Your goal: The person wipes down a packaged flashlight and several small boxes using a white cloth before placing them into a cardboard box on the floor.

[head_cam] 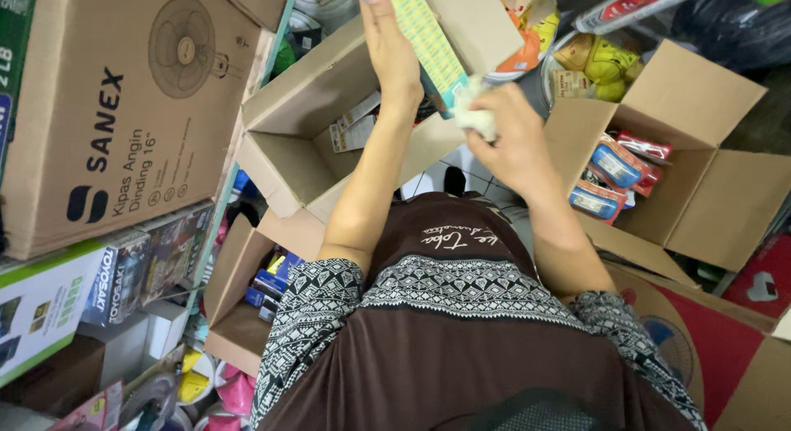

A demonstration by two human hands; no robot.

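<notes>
We see the left hand (389, 48) closed on a long yellow-and-teal pack (428, 39), raised above an open cardboard box (284, 155); the right hand (511, 138) clenches a pale cloth (474, 110) touching the pack's lower end.

open cartons (329, 142) crowding left and right (700, 167), narrow floor gap (449, 180) between

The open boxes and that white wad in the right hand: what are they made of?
The open boxes look like plain brown corrugated cardboard, matte, with creased flaps. The white wad in the right hand looks like soft crumpled cloth or tissue; I cannot tell which.
</notes>
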